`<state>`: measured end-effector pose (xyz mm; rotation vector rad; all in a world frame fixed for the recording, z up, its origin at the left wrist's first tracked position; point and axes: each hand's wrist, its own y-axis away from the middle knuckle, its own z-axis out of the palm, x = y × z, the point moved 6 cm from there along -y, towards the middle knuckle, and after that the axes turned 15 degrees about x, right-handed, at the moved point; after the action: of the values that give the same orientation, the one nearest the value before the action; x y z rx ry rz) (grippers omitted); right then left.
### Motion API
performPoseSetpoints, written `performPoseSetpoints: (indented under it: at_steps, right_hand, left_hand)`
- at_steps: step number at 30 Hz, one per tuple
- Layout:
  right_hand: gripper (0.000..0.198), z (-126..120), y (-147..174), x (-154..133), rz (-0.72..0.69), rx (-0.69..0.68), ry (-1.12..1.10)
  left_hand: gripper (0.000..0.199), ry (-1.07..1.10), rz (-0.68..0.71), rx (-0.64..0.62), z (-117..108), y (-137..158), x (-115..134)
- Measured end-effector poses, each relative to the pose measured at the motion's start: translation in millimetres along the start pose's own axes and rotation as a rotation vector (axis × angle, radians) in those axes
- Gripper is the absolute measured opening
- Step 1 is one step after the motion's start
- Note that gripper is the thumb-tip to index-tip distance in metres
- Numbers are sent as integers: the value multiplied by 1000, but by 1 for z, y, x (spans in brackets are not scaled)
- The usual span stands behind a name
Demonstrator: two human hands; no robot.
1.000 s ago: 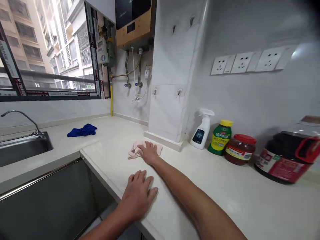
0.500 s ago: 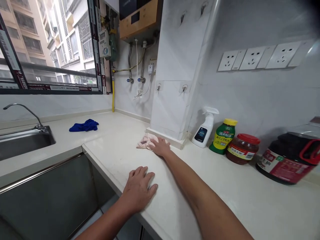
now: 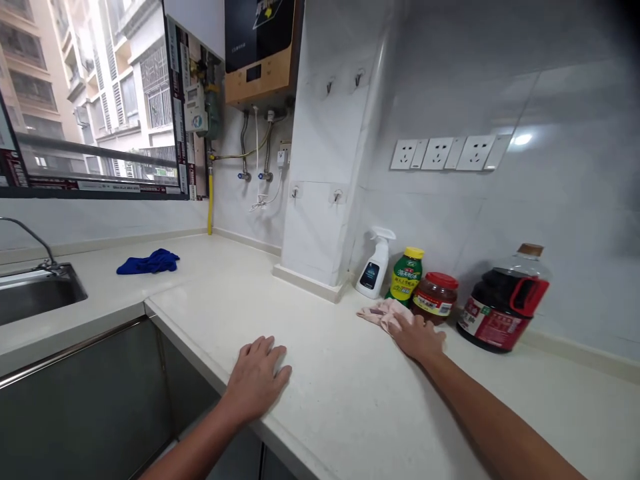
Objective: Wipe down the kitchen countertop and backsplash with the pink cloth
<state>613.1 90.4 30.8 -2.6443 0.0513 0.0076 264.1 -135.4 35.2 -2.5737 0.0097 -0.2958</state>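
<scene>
My right hand (image 3: 419, 337) presses down on a pale pink cloth (image 3: 384, 312) on the white countertop (image 3: 320, 373), its fingers over the cloth's right part. Just behind the cloth stand a white spray bottle (image 3: 373, 267), a green bottle with a yellow cap (image 3: 405, 277) and a red-lidded jar (image 3: 436, 297). The jar's lower part is partly hidden by my right hand. Near the counter's front edge, my left hand (image 3: 257, 380) rests palm down with its fingers apart, holding nothing.
A large dark jug with a red handle (image 3: 500, 307) stands right of the jar. A crumpled blue cloth (image 3: 149, 262) lies at the back left, near the sink (image 3: 75, 293) and its faucet (image 3: 40, 243). Wall hooks, sockets (image 3: 440, 153) and a water heater (image 3: 260, 60) are above.
My right hand has swept the pink cloth rightwards from the pillar's base to the front of the bottles. My left hand stays on the counter. The view has turned to the right.
</scene>
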Motion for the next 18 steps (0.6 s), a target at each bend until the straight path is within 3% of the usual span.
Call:
performPoseSetpoints:
  at_steps: [2,4,8,11,14,18]
  right_hand:
    - [60,9,-9,7,73,-17,-7]
    - [61,19,-21,-3,91,-45,-33]
    - [63,34,-43,-48,48,-112,-87]
    - [60,29,-44,-82,-36,-115,-138]
    - [55,11,-21,-103,-140,-91,-190]
    - [47,-24,49,-113,-302,-78,-256]
  left_hand:
    - [42,7,13,13,0,-1,0]
    - [41,22,16,23,0,-3,-1]
    - [41,50,1,10,0,-6,0]
    - [41,44,-7,0,-2,-8,0]
    - [41,39,-11,5,-2,-9,-1]
    - [43,27,-21,20,5,-9,-8]
